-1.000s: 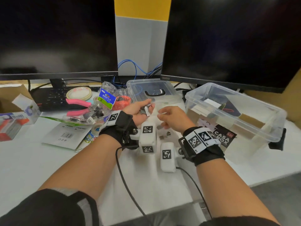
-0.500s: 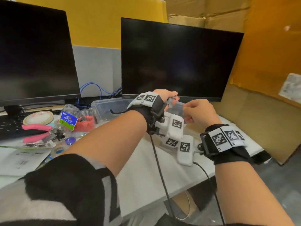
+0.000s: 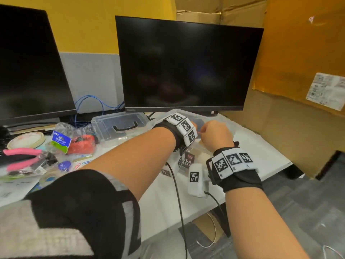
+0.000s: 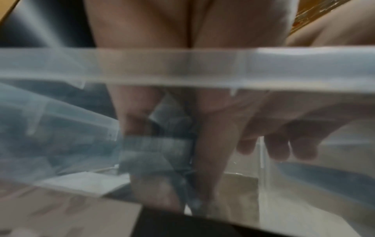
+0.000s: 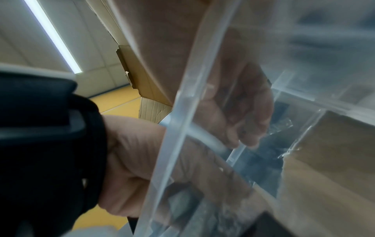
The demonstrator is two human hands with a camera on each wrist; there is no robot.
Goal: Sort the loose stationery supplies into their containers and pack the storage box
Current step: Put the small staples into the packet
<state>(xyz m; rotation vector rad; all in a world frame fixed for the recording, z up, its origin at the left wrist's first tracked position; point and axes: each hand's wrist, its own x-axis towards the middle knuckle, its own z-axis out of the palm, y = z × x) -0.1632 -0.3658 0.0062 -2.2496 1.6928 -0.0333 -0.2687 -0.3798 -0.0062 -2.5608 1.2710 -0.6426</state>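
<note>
Clear plastic fills both wrist views (the cameras look through the box [image 4: 61,64] wall), because both hands have come off the surface [image 3: 158,193] and now reach over the rim into the box, to the right of where they were a second ago. The left hand [image 4: 188,104] pinches a grey strip, probably staples [image 4: 154,144], low inside. The right hand [image 3: 214,135] hangs just beside it with fingers curled; I cannot tell whether it holds anything. I judge the strip is about to be dropped in, so this item is nearly packed.

Under the wrists a box label [image 3: 186,162] shows "SA BOX". Farther left lies the lid [image 3: 119,124], then a bag label [image 3: 60,140] reading roughly "BINDER CLIP". The monitor [image 3: 186,68] badge is unreadable.
</note>
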